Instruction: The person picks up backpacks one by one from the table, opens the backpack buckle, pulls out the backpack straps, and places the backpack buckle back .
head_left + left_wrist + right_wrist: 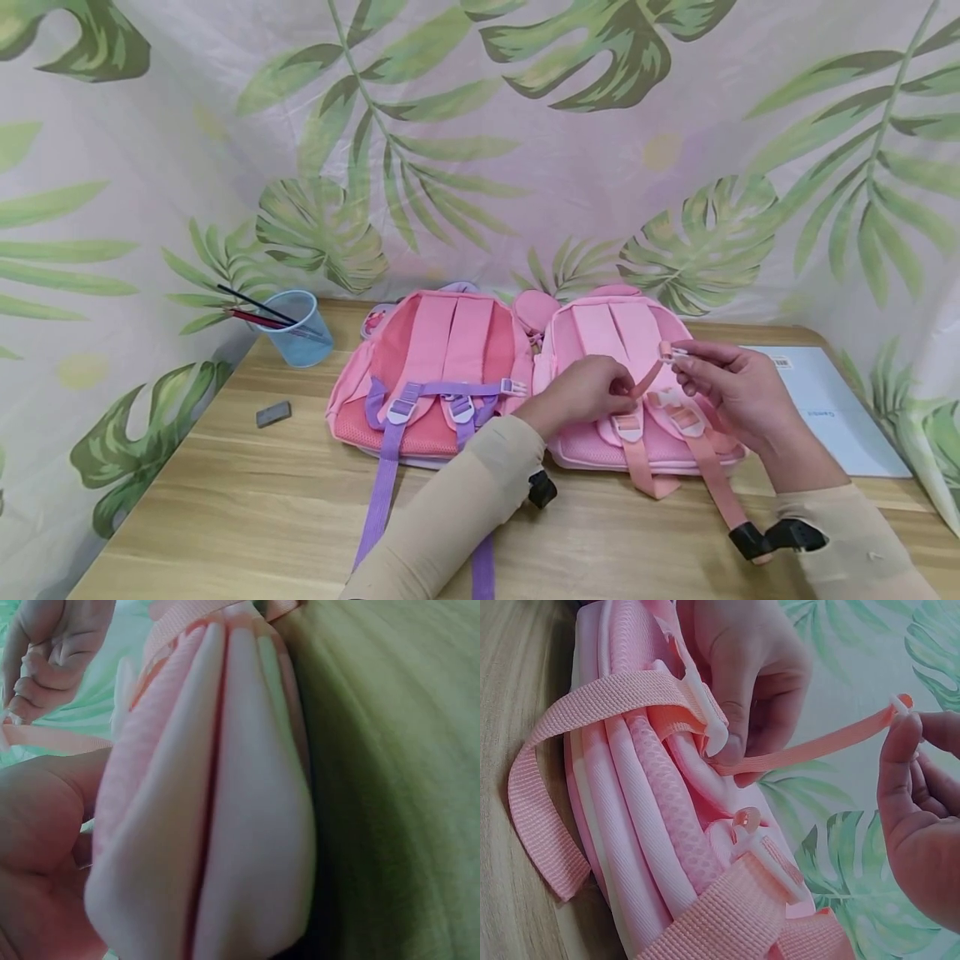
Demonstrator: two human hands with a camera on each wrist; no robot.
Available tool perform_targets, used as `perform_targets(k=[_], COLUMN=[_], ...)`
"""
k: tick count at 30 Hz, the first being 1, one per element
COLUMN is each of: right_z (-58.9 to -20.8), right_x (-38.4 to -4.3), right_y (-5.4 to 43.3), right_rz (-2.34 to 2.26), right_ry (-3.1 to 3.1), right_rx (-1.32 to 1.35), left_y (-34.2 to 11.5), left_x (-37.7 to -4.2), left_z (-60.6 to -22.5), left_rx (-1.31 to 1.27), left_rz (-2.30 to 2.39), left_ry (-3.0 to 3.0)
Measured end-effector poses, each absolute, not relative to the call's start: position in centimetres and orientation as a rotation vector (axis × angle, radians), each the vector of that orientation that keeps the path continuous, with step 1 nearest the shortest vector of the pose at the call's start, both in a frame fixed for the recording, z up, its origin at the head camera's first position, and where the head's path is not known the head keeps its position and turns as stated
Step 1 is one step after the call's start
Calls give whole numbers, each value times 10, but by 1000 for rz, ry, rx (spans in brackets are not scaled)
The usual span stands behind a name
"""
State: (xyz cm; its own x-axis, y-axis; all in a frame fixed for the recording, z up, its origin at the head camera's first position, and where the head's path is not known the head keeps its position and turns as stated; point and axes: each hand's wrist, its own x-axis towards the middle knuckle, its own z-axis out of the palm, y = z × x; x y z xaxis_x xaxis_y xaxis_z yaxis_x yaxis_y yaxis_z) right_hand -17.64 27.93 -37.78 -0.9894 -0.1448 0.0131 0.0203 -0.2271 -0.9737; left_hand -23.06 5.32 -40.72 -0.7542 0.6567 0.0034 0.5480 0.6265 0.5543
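Note:
A light pink backpack (573,450) lies with its shoulder straps facing up. My left hand (588,387) pinches a narrow peach chest strap (817,748) close to the backpack's left shoulder strap. The far end of that strap, with a small white buckle piece (898,703), is pinched between the thumb and fingers of my right hand (731,387). Between the two hands the chest strap runs taut. White adjuster buckles (628,427) with wider peach webbing (716,471) sit below the hands. In the left wrist view the backpack's side (255,825) hides part of the left hand.
Left of it lies a pink backpack (468,333) with purple straps, its white clip (513,387) at the chest strap's end. A blue mesh cup (303,342) holds pencils; a grey eraser (273,414) is nearby. A pale blue folder (840,421) lies at the right.

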Motion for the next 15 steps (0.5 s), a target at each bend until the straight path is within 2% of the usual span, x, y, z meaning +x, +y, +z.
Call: perform_targets(k=[15], right_z=[-374], right_x=[-177], right_y=[285], right_rz=[-2402], right_ry=[1789], right_rx=[-335], left_y=[53], left_x=[-228], left_z=[-417], left_rx=[982], left_rz=[743], left_ry=[2673])
